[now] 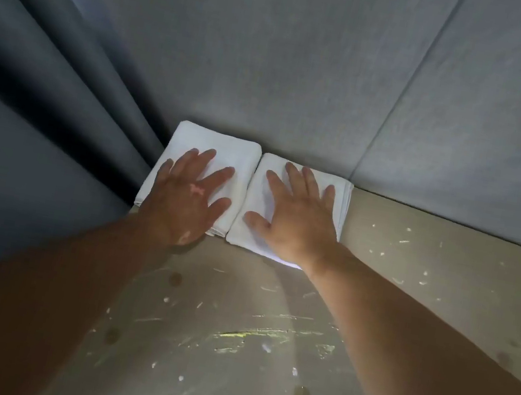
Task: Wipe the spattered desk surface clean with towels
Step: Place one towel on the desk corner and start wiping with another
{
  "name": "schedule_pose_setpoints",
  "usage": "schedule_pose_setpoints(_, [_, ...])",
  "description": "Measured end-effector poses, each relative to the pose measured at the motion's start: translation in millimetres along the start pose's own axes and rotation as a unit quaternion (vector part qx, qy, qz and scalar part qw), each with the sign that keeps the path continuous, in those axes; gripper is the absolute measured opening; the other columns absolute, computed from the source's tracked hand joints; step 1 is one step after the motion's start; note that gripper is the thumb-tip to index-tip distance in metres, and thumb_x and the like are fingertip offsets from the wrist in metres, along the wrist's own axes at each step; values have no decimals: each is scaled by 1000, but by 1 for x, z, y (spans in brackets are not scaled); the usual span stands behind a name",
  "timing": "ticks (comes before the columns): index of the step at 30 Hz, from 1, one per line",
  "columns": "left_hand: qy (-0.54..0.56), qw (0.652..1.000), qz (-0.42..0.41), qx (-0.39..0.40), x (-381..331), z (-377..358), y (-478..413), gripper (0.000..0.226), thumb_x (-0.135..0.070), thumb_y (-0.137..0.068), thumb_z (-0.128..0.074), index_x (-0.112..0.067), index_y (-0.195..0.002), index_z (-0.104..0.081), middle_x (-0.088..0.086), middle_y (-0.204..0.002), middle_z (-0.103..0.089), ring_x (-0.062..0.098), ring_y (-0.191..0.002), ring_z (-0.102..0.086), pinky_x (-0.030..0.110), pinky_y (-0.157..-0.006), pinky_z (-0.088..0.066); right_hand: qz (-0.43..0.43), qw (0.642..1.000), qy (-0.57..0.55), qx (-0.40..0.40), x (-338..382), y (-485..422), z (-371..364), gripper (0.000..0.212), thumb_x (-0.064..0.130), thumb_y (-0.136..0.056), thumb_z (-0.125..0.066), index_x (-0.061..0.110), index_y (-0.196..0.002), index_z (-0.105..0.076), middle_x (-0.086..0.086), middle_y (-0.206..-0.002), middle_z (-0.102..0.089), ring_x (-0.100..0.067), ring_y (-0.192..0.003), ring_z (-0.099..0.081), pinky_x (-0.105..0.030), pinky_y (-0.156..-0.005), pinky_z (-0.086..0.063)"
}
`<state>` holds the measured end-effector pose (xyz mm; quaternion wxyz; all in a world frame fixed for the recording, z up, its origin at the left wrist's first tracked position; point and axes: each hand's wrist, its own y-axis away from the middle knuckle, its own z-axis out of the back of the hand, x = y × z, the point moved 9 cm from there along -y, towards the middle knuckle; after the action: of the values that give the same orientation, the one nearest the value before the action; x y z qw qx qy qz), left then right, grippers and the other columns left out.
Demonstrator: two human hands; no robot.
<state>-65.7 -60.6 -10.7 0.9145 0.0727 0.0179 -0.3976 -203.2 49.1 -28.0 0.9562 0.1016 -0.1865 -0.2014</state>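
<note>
Left grip (188,191) rests released, fingers spread, atop the left folded white towel (220,143); right grip (297,217) likewise atop the right folded white towel (250,235). The towels touch on the spattered beige tabletop (415,259).

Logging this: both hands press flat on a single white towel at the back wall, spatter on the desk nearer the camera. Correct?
Not one towel: the head view shows two, side by side, the left hand flat on the left towel, the right hand on the right towel. The rest holds.
</note>
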Motion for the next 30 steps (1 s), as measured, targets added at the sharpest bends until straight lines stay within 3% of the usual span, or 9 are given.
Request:
schedule_pose_setpoints(5, [-50,997,-10,62,17,-29,-8,72,-72,-90,-2,-51,-159,-1,-8,-173,9,23,-160,7,58,-127,0,-23,998,37,-36,-8,1,-23,87,80,-94,-17,33,-164,4,-2,-172,16,-27,-157,21,-61,-123,9])
schedule_pose_setpoints(11, [-23,997,-22,70,21,-42,-8,70,-75,-90,6,-52,-155,15,-11,-169,24,20,-157,19,55,-124,11,-38,996,60,-57,-8,5,-27,85,80,-93,-12,35,-164,3,-2,-173,11,-27,-158,16,-59,-125,6])
schedule_pose_setpoints(18, [-30,993,-47,106,22,-40,-11,68,-73,-93,-2,-52,-154,19,-10,-168,26,23,-157,20,58,-125,8,-97,993,52,-49,4,41,-42,87,80,-90,0,33,-163,8,-3,-173,14,-28,-157,18,-58,-125,9])
schedule_pose_setpoints(22, [-51,989,-91,109,31,-32,-18,70,-74,-89,-1,-54,-154,18,-10,-170,22,24,-158,14,63,-124,6,-84,995,50,-33,23,81,-62,86,80,-92,5,34,-164,6,-1,-172,16,-29,-158,18,-58,-125,10])
schedule_pose_setpoints(26, [-41,986,-106,120,35,-36,-22,69,-75,-89,-1,-55,-152,20,-12,-168,25,23,-157,18,64,-124,6,-45,997,64,-6,27,97,-71,89,85,-90,-3,37,-165,-4,1,-173,9,-27,-159,13,-60,-125,5])
schedule_pose_setpoints(30, [-24,990,-90,107,31,-36,-26,65,-74,-96,-8,-54,-153,17,-11,-169,24,24,-157,17,65,-123,6,-102,993,60,-15,12,67,-54,99,92,-81,0,37,-163,2,2,-172,16,-23,-157,19,-58,-125,10])
